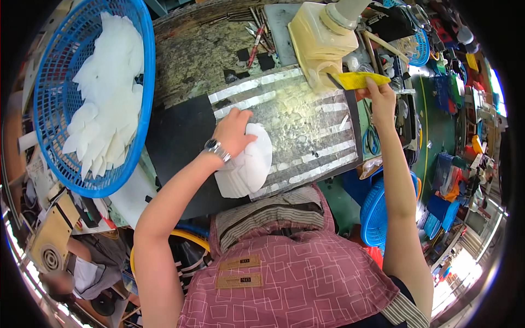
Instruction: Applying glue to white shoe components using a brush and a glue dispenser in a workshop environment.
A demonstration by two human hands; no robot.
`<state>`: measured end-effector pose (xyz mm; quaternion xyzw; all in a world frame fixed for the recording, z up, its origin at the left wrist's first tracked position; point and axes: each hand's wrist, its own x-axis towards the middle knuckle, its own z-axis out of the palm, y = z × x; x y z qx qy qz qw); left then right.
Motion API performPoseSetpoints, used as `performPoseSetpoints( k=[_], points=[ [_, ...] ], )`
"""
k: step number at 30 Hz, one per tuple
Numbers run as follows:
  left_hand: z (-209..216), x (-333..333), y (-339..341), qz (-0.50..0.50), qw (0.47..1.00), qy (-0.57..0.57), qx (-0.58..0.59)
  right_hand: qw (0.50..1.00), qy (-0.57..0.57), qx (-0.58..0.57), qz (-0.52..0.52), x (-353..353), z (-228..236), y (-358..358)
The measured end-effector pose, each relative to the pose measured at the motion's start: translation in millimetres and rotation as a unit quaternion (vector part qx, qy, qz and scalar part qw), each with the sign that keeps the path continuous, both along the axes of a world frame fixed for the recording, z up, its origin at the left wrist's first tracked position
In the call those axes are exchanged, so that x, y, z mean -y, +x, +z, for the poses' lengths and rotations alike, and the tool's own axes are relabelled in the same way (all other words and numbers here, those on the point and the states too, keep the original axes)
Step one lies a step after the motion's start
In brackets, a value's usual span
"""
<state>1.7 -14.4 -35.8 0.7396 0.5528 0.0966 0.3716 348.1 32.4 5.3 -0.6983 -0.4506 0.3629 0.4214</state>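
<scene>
Over the front of the work board (331,143) lies a fanned stack of thin white cut pieces (257,158). My left hand (235,134) grips its upper left part, with the thumb on top and the fingers bent at the far edge. In my right hand (377,95) is a flat yellow-handled tool (355,80), its dark tip pointing left at the mouth of a cream plastic container (322,41). The tip's exact shape is too small to tell. White strips and dried, glossy residue cover the board.
A blue basket (143,109) heaped with white pieces (112,82) stands on the left. Red-handled pliers (255,48) and other hand tools lie at the back. Another blue basket (374,216) is at lower right. A person (90,270) sits at far lower left.
</scene>
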Motion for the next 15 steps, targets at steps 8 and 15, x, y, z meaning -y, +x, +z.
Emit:
performPoseSetpoints(
  k=[8,15],
  points=[
    [-20.3,-25.2,11.8,0.02,0.982,-0.139,0.125,0.929,-0.017,-0.035,0.368,76.3,2.3,-100.8],
    [-20.1,-48.0,6.9,-0.089,0.986,-0.138,0.031,0.894,0.093,0.031,0.437,115.7,-34.9,-141.9]
  ],
)
